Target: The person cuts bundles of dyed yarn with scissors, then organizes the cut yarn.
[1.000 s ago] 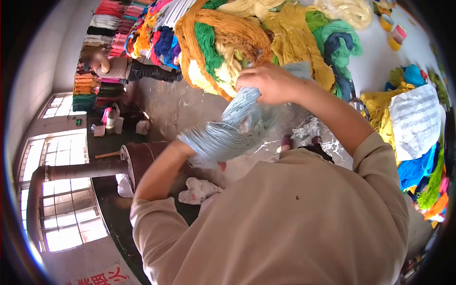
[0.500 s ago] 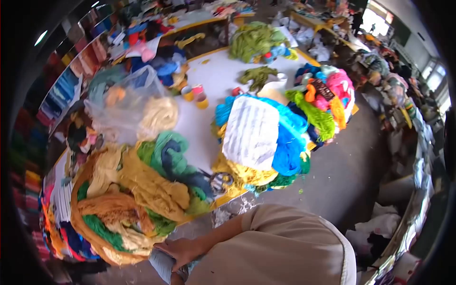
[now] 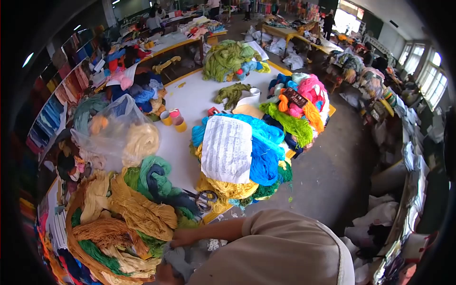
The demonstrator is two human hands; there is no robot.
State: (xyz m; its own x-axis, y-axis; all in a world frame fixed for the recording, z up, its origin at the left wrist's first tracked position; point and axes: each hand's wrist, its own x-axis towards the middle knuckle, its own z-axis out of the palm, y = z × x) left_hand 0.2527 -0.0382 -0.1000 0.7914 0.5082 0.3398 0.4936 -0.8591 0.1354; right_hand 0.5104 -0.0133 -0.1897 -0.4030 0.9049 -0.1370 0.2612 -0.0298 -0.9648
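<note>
While the right grip point(image 3: 183, 237) clasps grey yarn point(image 3: 180, 259) near the table edge point(image 3: 211, 217), left grip point(image 3: 166, 274) unclear, floor point(image 3: 332, 161) opens rightward.

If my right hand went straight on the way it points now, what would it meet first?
Your right hand, at the grey-blue yarn, would probably meet the thick ochre-gold yarn skein in the multicoloured heap first; they look close, but depth is unclear here.

A white, yellow-edged table point(image 3: 185, 95) carries heaps of yarn point(image 3: 227, 61) and small cylinders point(image 3: 180, 125).
</note>
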